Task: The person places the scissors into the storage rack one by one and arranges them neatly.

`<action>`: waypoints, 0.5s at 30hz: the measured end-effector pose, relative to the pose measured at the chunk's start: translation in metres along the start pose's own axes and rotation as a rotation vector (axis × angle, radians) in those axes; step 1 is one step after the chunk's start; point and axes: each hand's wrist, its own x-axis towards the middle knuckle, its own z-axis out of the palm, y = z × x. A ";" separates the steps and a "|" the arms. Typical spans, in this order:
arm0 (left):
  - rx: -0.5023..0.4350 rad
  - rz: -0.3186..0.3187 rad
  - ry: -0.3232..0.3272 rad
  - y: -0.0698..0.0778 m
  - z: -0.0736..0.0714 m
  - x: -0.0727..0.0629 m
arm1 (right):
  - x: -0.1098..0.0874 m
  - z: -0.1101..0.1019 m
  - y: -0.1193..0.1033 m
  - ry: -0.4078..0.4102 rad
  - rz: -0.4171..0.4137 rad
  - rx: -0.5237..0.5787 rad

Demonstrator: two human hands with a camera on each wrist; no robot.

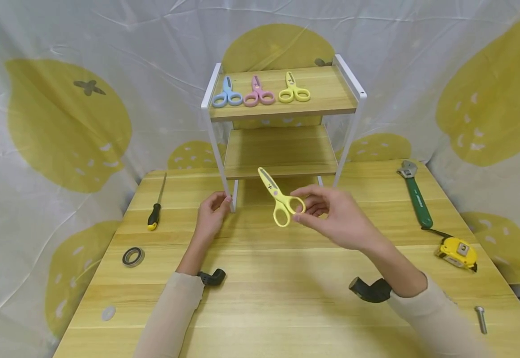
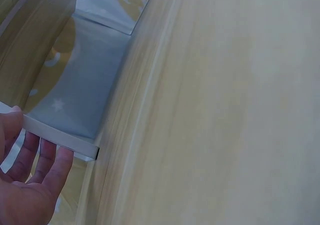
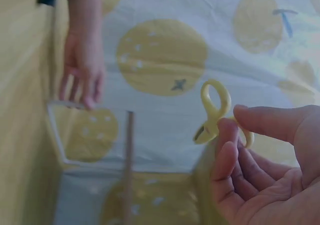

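Between thumb and fingers my right hand [image 1: 338,216] pinches one handle ring of a pair of yellow scissors [image 1: 281,201]. The scissors are held up in front of the shelf's lower board, blades pointing up and to the left. My left hand [image 1: 212,215] grips the white front left leg [image 2: 62,137] of a small two-tier shelf [image 1: 282,113] near its foot. On the top board lie blue scissors [image 1: 227,94], pink scissors [image 1: 258,93] and another yellow pair [image 1: 293,90], side by side with blades toward the back.
At left lie a screwdriver [image 1: 154,214], a ring bearing [image 1: 133,256] and a flat washer [image 1: 108,313]. On the right are a green-handled adjustable wrench [image 1: 416,196], a yellow tape measure [image 1: 459,252] and a bolt [image 1: 480,319]. A lemon-print curtain [image 1: 161,64] hangs behind the table.
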 end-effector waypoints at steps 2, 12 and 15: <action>0.003 0.002 0.003 -0.001 0.000 0.000 | -0.001 -0.016 -0.013 0.035 -0.010 -0.023; 0.031 0.035 0.022 -0.001 0.001 0.000 | 0.022 -0.096 -0.056 0.311 -0.065 -0.147; 0.028 0.033 0.024 -0.001 0.001 -0.001 | 0.036 -0.117 -0.060 0.353 -0.008 -0.191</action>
